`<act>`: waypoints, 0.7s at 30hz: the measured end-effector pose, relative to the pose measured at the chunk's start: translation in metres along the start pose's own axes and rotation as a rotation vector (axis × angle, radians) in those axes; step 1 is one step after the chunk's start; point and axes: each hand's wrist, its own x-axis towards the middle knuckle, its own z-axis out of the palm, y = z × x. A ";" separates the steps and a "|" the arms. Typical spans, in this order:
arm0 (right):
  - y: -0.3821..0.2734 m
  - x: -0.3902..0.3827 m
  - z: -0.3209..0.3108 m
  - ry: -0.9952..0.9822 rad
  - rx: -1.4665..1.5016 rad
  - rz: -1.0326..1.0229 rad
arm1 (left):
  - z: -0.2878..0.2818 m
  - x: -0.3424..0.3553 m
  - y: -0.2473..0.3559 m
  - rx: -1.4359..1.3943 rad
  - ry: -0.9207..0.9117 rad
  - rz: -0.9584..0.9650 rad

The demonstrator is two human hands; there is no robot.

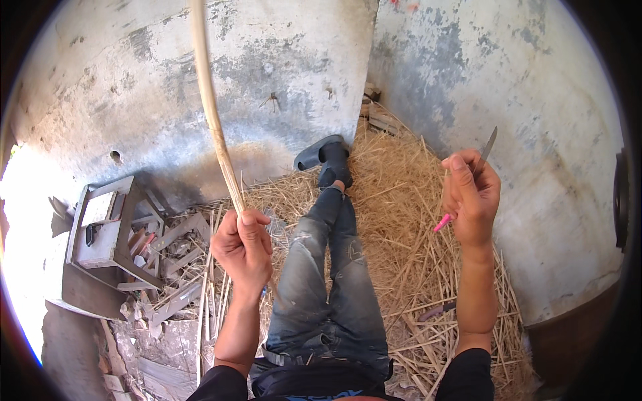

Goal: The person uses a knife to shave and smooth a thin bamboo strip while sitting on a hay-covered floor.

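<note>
Pale cane strip (212, 110) is rising from the left hand (244, 250), which is closing in a fist around its lower end; its long axis is running up and slightly left, past the top edge. The right hand (471, 200) is hanging well apart to the right, curling around a pink-handled knife (468, 187) with the blade pointing up. Straw (401, 220) is lying below both hands. No packages, labels or signs are showing.

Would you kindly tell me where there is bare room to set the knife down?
Bare concrete floor lies left of the wooden stool. The wood scraps by the left hand are crowded; straw covers the ground below the right hand and knife.
</note>
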 end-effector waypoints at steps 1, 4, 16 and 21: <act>0.005 -0.001 -0.004 0.051 -0.007 0.007 | -0.005 0.001 0.003 0.019 -0.053 0.011; 0.020 -0.011 -0.008 0.110 -0.096 0.072 | -0.019 -0.018 -0.001 0.181 -0.340 -0.156; 0.094 -0.048 -0.009 -0.069 -0.289 0.312 | -0.040 -0.148 -0.025 -0.260 -0.864 -1.150; 0.090 -0.069 0.049 -0.119 -0.114 0.376 | -0.045 -0.115 -0.024 -0.252 -0.973 -1.042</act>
